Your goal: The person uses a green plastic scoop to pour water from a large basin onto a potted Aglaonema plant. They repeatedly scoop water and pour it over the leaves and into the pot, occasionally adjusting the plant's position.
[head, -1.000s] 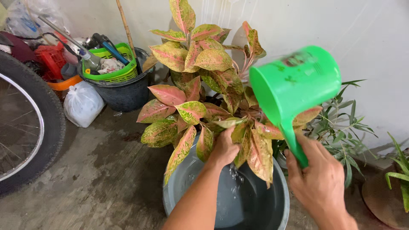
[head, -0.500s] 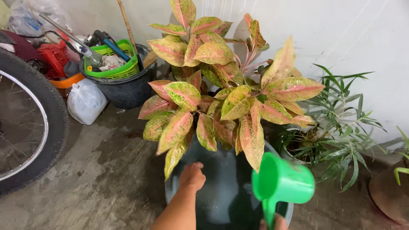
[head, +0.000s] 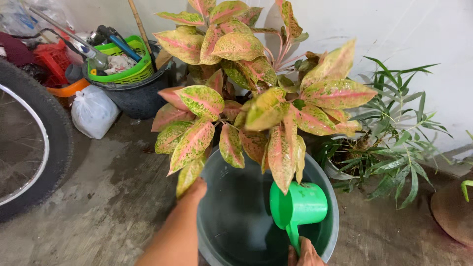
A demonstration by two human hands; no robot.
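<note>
— Two hands at work, one thing held: green plastic dipper (head: 298, 204) with a straight handle, hanging inside the round grey plastic basin (head: 335, 207), mouth turned to the left, just under the lowest leaves of the pink-and-green speckled plant (head: 236, 47).
— Heavy?
— Probably light when empty, being thin, stiff plastic. Much heavier once filled, and nose-heavy on that long handle. Likely slick when wet, too. Hardly fragile.
— Best place to take hold?
— Far down the handle for reach, closer to the cup for control under a full load. Never by the rim.
— And the grip now?
— Right hand (head: 305, 253) clenched round the very end of the handle, only fingertips showing at the bottom edge of the view, wrist out of sight. Dipper tipped on its side, handle pointing down toward the body.
— Other side?
— Left hand (head: 196, 188) stretched forward on a straight forearm, at the basin's near-left rim, tucked under a drooping leaf. Fingers hidden; impossible to tell whether curled or loose.
— Anything delicate nearby?
— Leaves: soft, bendable, probably easily bruised. Worth brushing aside gently rather than pinching.
</note>
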